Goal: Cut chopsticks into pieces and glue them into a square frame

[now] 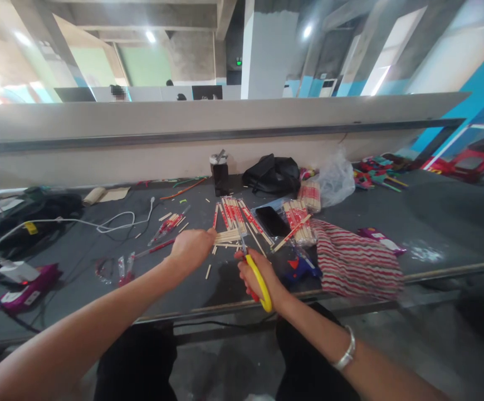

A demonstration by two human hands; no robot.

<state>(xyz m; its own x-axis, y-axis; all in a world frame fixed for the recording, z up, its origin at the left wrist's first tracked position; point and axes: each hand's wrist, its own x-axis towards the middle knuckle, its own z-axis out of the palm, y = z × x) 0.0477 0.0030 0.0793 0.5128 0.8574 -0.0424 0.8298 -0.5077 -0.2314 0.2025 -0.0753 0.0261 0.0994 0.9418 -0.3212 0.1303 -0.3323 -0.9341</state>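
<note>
My left hand (192,249) is closed around a small bunch of pale wooden chopsticks (227,236), whose ends point right. In my right hand (260,274) are scissors (258,283) with yellow and red handles. The scissor blades reach up to the right ends of the bunch; whether they touch the wood I cannot tell. Just beyond both hands, chopsticks in red-printed wrappers (234,211) lie fanned out on the dark table (154,301). Short cut wooden pieces (208,272) are scattered about my left hand.
A black phone (272,221) lies beside bundled chopsticks (299,221). To the right are a striped cloth (356,260), a clear plastic bag (337,179) and a blue tool (302,269). A black bag (272,174) sits behind. At left are a white cable (78,221) and purple packet (28,289).
</note>
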